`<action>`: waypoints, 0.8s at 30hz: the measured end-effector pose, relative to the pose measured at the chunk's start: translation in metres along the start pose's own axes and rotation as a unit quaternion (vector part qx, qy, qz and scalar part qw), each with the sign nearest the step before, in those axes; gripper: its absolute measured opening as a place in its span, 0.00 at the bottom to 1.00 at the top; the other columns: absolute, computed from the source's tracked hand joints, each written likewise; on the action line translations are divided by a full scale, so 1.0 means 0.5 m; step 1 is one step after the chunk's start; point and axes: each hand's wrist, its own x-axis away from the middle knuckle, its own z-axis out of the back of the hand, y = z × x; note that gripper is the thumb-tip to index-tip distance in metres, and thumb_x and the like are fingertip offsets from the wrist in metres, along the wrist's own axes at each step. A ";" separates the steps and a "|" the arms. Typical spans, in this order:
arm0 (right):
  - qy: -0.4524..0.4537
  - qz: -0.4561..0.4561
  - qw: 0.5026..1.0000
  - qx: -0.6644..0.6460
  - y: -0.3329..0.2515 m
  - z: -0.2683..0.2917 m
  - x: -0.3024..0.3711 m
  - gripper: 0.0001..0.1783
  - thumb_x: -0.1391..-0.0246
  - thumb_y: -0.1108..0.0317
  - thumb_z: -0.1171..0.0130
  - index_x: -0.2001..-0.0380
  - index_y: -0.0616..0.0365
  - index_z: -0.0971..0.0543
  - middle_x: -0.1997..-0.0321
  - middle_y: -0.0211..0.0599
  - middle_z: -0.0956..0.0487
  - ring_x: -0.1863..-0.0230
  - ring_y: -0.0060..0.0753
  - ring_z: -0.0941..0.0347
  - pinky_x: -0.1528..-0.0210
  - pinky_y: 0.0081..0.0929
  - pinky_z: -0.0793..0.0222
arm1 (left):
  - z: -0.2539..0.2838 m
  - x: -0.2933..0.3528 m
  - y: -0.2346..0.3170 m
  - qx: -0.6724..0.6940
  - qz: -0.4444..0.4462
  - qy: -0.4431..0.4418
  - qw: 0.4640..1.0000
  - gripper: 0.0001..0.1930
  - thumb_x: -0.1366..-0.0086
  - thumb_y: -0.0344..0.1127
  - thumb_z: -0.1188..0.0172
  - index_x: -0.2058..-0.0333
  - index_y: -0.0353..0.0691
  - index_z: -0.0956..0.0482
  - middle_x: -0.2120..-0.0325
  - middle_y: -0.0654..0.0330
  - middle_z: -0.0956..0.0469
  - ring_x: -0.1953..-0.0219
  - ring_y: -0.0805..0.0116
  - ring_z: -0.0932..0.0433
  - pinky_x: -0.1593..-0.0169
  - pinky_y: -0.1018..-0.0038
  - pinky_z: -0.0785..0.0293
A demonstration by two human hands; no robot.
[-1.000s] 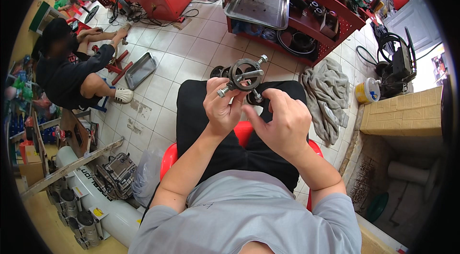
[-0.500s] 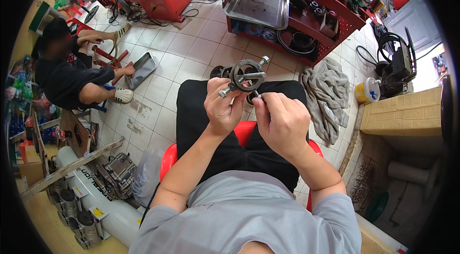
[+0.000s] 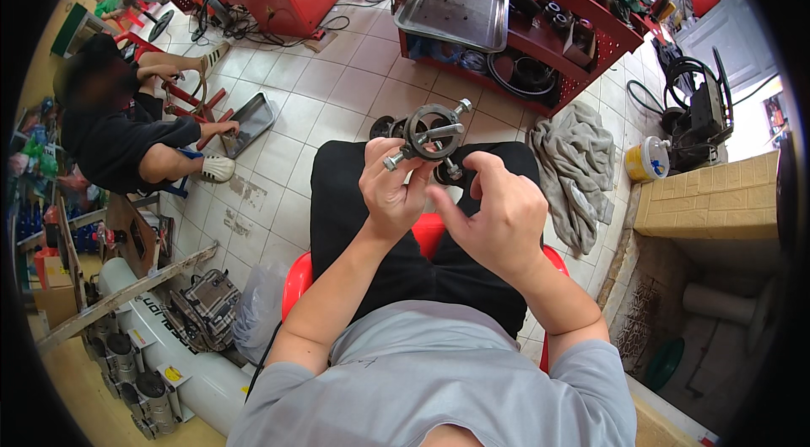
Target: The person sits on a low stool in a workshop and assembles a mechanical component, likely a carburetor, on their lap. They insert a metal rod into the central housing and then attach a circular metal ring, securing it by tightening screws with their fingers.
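Note:
A dark metal ring (image 3: pixel 412 128) with several hex bolts sticking out around it is up over my lap, gripped near its lower left by my left hand (image 3: pixel 392 198). One bolt (image 3: pixel 393 161) points out past my left fingers, and another (image 3: pixel 464 105) juts to the upper right. The lower bolt (image 3: pixel 453 169) is closest to my right hand (image 3: pixel 504 209). That hand is open, thumb and forefinger apart, beside the bolt with a small gap. Part of the ring is hidden behind my left fingers.
Ahead stands a red tool cart (image 3: pixel 582 42) with a metal tray (image 3: pixel 456 34). At the left another person (image 3: pixel 118 122) sits by a tray (image 3: pixel 251 122) on the floor. A grey cloth (image 3: pixel 578 169) and a yellow-and-white bucket (image 3: pixel 648 158) are on the right.
My right thumb and fingers have come off the lower bolt and spread apart. The ring in my left hand has shifted very slightly left.

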 end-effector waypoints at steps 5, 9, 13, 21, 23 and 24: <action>0.006 0.038 0.999 0.032 0.021 -0.024 0.012 0.12 0.48 0.60 0.37 0.71 0.56 0.26 0.84 0.30 0.30 0.86 0.31 0.34 0.81 0.28 0.42 | -0.006 0.011 0.000 0.012 0.038 0.005 0.999 0.08 0.47 0.21 0.33 0.68 0.36 0.19 0.68 0.58 0.19 0.67 0.64 0.22 0.66 0.72 0.27; -0.003 0.006 1.000 0.006 0.005 -0.006 0.001 0.12 0.48 0.61 0.36 0.73 0.55 0.27 0.85 0.29 0.30 0.87 0.31 0.35 0.82 0.28 0.43 | -0.008 0.012 0.006 0.025 0.061 0.013 0.998 0.09 0.50 0.23 0.32 0.68 0.37 0.18 0.68 0.61 0.17 0.66 0.60 0.23 0.60 0.67 0.31; 0.002 0.018 1.000 0.026 0.013 -0.020 0.009 0.13 0.49 0.60 0.35 0.72 0.56 0.26 0.85 0.29 0.31 0.87 0.31 0.35 0.82 0.27 0.43 | -0.005 0.004 -0.004 0.003 -0.002 0.004 1.000 0.07 0.45 0.21 0.33 0.68 0.36 0.20 0.67 0.56 0.20 0.67 0.65 0.23 0.70 0.75 0.26; 0.013 0.001 1.000 0.006 0.005 -0.012 -0.001 0.12 0.48 0.60 0.36 0.73 0.56 0.26 0.86 0.29 0.31 0.87 0.30 0.34 0.82 0.28 0.43 | -0.002 0.006 -0.001 0.001 0.010 -0.001 1.000 0.07 0.46 0.20 0.34 0.67 0.36 0.19 0.67 0.57 0.20 0.68 0.65 0.23 0.68 0.74 0.25; 0.007 0.028 0.999 0.017 0.018 -0.026 0.008 0.13 0.49 0.59 0.36 0.72 0.56 0.26 0.86 0.29 0.31 0.87 0.30 0.35 0.82 0.28 0.43 | -0.004 0.007 0.001 0.006 0.022 -0.004 1.000 0.07 0.46 0.20 0.34 0.67 0.36 0.19 0.67 0.57 0.20 0.67 0.65 0.22 0.68 0.74 0.25; 0.004 0.041 0.999 0.023 0.023 -0.030 0.011 0.13 0.49 0.59 0.35 0.71 0.56 0.26 0.86 0.29 0.31 0.87 0.31 0.35 0.82 0.27 0.43 | -0.005 0.008 0.001 0.009 0.024 -0.004 1.000 0.07 0.46 0.21 0.34 0.67 0.36 0.19 0.67 0.57 0.20 0.67 0.65 0.22 0.68 0.74 0.25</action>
